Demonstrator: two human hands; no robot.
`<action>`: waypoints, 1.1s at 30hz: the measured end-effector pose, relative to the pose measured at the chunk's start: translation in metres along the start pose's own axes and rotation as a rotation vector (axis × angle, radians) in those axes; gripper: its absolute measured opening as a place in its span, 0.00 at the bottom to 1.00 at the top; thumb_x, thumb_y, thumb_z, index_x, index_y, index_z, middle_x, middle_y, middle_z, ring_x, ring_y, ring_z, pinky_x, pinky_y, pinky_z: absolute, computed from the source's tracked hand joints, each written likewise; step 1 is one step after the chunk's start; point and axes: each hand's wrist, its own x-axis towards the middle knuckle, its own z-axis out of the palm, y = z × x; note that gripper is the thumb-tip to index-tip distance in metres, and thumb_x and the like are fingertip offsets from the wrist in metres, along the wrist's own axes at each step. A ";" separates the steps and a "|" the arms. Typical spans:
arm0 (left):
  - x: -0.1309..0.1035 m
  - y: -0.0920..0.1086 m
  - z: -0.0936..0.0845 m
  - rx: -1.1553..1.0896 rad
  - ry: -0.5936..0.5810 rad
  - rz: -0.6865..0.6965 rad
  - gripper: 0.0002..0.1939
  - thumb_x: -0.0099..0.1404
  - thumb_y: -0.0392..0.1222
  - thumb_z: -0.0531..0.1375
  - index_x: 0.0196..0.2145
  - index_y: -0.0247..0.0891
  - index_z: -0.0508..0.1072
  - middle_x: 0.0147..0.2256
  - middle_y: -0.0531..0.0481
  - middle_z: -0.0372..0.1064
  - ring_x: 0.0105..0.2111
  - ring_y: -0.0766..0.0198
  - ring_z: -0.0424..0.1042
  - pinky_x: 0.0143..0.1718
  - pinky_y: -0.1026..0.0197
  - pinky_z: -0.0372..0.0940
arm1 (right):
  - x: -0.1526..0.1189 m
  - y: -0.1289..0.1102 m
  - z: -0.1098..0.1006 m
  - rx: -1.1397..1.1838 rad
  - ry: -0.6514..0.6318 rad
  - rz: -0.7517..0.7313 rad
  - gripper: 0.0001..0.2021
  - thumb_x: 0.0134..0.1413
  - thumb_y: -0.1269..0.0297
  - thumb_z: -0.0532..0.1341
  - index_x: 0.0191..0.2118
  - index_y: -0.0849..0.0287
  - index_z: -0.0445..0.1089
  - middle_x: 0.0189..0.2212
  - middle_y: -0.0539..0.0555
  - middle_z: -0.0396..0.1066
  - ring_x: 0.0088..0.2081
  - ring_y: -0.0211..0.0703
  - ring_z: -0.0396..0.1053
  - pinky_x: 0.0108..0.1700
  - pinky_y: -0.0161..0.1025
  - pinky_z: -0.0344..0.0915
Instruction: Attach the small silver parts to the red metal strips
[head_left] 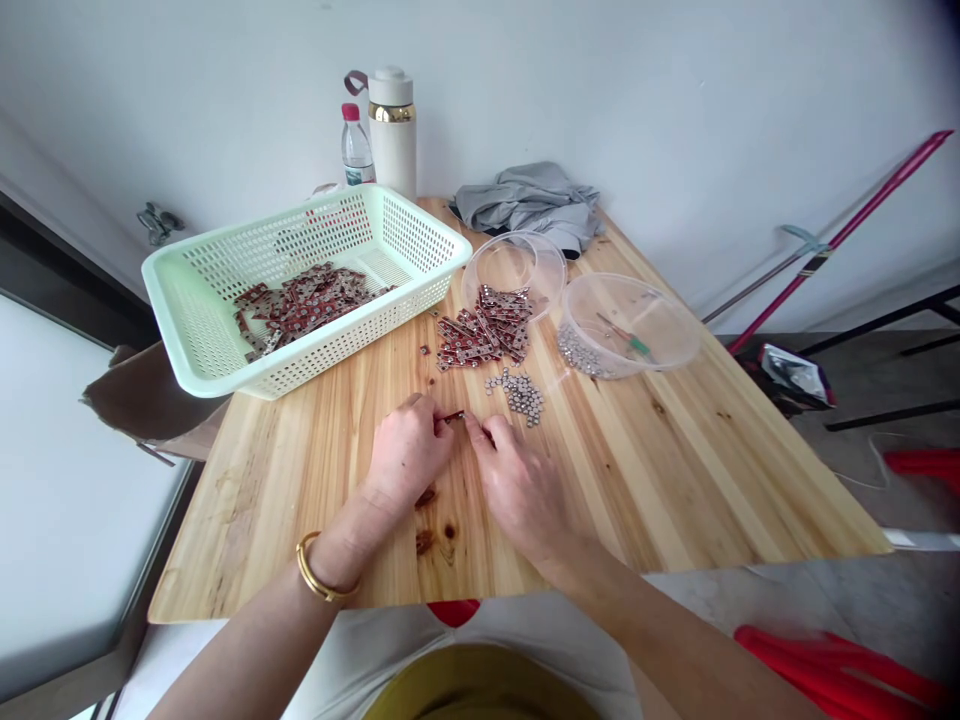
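Note:
My left hand [414,447] is closed, pinching a small dark red-brown strip [454,415] above the near middle of the wooden table. My right hand [517,485] is closed too, its thumb and fingertips at the strip's right end; whatever lies between those fingers is hidden. Just beyond my hands lies a scatter of small round silvery metal pieces, like nuts [521,395]. Behind these is a pile of red-brown strips [487,330] with metal fittings, partly resting on a clear plastic lid [551,262].
A pale green basket [360,335] at left holds more strips. On the right, a clear round tub [675,335] contains metal pieces and a green-handled tool [637,344]. Grey cloth [525,200], a white flask [394,150] and a plastic bottle [356,148] stand along the back.

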 end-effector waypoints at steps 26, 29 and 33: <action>0.005 -0.006 -0.009 -0.033 -0.025 0.038 0.06 0.62 0.35 0.54 0.30 0.38 0.70 0.33 0.49 0.72 0.33 0.63 0.72 0.31 0.64 0.59 | -0.001 0.024 -0.013 0.707 0.007 0.131 0.21 0.61 0.73 0.51 0.57 0.56 0.67 0.39 0.56 0.73 0.39 0.43 0.72 0.43 0.42 0.70; 0.006 -0.006 -0.008 -0.020 -0.034 0.034 0.06 0.63 0.36 0.54 0.30 0.38 0.69 0.33 0.49 0.72 0.32 0.63 0.72 0.31 0.64 0.58 | 0.004 0.016 -0.008 0.615 -0.027 0.129 0.23 0.60 0.75 0.50 0.59 0.57 0.65 0.37 0.55 0.72 0.36 0.42 0.71 0.40 0.41 0.70; 0.005 -0.005 -0.010 -0.019 -0.057 0.025 0.06 0.64 0.36 0.53 0.31 0.39 0.69 0.34 0.50 0.72 0.32 0.63 0.73 0.31 0.64 0.59 | 0.008 0.011 -0.004 0.613 -0.022 0.130 0.24 0.58 0.76 0.51 0.59 0.56 0.65 0.36 0.54 0.70 0.36 0.41 0.70 0.40 0.41 0.70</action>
